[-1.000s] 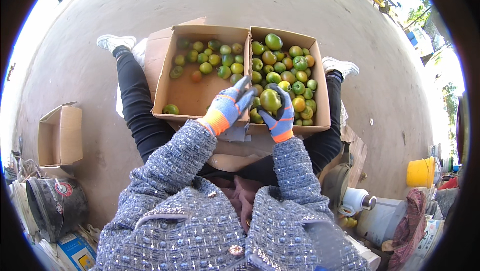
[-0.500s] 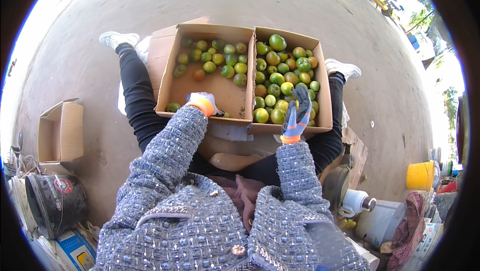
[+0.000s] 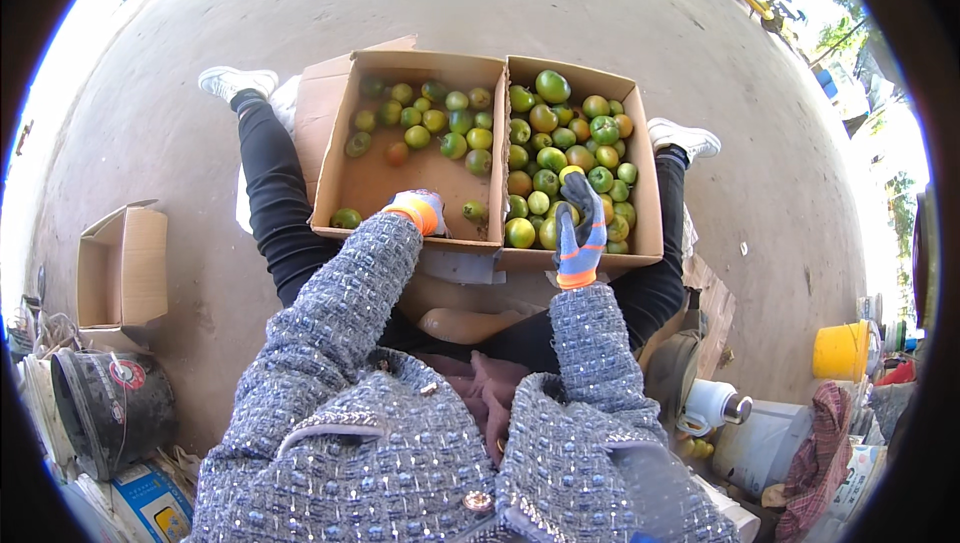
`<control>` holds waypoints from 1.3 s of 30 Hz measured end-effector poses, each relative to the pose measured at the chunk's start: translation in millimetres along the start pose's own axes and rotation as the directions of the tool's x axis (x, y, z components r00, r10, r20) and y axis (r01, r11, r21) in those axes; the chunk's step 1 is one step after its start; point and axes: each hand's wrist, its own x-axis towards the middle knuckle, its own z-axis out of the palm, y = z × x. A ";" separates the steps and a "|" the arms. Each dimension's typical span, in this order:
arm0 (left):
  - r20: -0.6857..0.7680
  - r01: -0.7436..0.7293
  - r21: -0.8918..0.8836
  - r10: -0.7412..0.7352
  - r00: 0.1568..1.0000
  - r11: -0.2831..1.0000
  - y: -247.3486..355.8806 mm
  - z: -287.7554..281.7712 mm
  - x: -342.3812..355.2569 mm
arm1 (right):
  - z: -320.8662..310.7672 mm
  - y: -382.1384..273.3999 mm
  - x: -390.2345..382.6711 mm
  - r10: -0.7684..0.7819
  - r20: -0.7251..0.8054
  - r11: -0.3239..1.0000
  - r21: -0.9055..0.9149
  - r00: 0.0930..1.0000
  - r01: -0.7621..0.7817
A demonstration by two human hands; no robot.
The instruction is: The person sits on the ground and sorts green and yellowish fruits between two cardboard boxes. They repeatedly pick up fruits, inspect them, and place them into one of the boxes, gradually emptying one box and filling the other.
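At near edge, left box (image 3: 372,181) — left hand (image 3: 426,211), grip unclear; right box (image 3: 648,198) — right hand (image 3: 582,235) above tomatoes (image 3: 600,180), fingers parted.

Three cardboard boxes (image 3: 425,179), two hands (image 3: 583,243), two white shoes (image 3: 237,80), one black bucket (image 3: 112,413), one yellow bucket (image 3: 838,351), dozens of tomatoes (image 3: 434,121) (too crowded to count exactly).

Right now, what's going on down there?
A gloved person sits at two cardboard boxes of mostly green tomatoes. Their left hand is at the near side of the left box; its fingertips are hidden. Their right hand is over tomatoes in the fuller right box; whether it grips one is unclear.
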 end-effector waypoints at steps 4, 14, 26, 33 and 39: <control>-0.093 -0.061 -0.487 0.017 0.995 0.871 2.9 -2.1 -2.9 | 0.8 -4.2 -0.6 -0.074 0.070 0.996 -0.037 0.995 0.076; -0.664 -0.564 -0.476 0.145 0.734 0.675 83.3 -18.1 -53.4 | -7.1 -8.7 3.6 -0.139 0.203 0.941 -0.278 0.969 0.193; -0.164 -0.084 0.195 0.117 0.979 0.977 57.2 4.0 19.6 | -17.2 -9.9 5.7 -0.124 -0.245 0.986 -0.140 0.962 0.091; -0.259 -0.007 -0.073 -0.012 0.966 0.997 41.7 0.6 20.2 | -21.2 0.7 7.4 -0.129 -0.113 0.983 -0.149 0.985 0.111; -0.505 -0.500 -0.861 0.035 0.863 -0.089 51.8 2.9 -16.5 | -0.1 -23.1 1.2 -0.273 0.255 0.854 -0.379 0.927 0.356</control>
